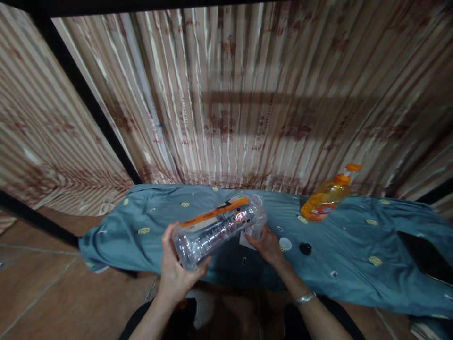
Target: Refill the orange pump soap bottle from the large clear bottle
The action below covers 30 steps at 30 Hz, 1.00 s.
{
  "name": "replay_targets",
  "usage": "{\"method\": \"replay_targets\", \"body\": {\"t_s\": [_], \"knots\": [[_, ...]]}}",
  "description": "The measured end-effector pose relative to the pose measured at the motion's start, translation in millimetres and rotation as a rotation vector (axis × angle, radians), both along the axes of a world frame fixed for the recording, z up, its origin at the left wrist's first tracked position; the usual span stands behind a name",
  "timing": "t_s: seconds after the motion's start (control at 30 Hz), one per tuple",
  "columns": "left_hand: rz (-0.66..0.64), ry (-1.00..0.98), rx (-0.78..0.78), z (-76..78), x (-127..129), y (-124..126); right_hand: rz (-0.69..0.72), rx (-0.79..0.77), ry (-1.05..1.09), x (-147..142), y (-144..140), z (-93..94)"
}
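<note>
A large clear plastic bottle (219,224) with an orange-and-white label is tilted above the cloth, its right end higher. My left hand (177,264) grips its lower left end, with the fingers behind and the thumb below. My right hand (267,245) is closed at the underside of the right end, its fingers partly hidden by the bottle. Next to the right thumb shows a small white printed piece (249,238), and I cannot tell if it is held or lies on the cloth.
A teal patterned cloth (141,255) covers the low bench. On it, to the right, are an orange pump bottle (323,198), a white round lid (285,243), a small black cap (305,248) and a dark flat device (424,255). Black frame posts (85,94) and a striped curtain (230,94) stand behind.
</note>
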<state>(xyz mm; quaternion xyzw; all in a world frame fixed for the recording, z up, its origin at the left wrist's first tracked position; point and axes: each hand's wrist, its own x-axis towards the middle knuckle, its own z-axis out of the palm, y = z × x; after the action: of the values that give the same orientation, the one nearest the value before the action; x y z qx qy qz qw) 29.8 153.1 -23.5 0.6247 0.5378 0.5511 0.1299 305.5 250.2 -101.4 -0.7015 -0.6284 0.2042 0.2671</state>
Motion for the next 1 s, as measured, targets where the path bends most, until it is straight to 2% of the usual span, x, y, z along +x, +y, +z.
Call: {"method": "replay_targets", "body": {"t_s": [0.13, 0.3, 0.6, 1.0], "knots": [[-0.023, 0.023, 0.011, 0.1, -0.3, 1.8, -0.014, 0.024, -0.001, -0.6, 0.6, -3.8], [0.016, 0.047, 0.071, 1.4, 1.3, 2.7, -0.008, 0.037, 0.002, 0.2, 0.8, -7.7], [0.061, -0.020, 0.005, 0.3, 4.9, 0.0, 0.010, -0.027, 0.024, 1.9, 1.0, 1.6], [0.014, 0.117, 0.066, -2.9, -4.2, 2.0, 0.024, -0.021, 0.070, 3.0, 0.1, 8.1]]}}
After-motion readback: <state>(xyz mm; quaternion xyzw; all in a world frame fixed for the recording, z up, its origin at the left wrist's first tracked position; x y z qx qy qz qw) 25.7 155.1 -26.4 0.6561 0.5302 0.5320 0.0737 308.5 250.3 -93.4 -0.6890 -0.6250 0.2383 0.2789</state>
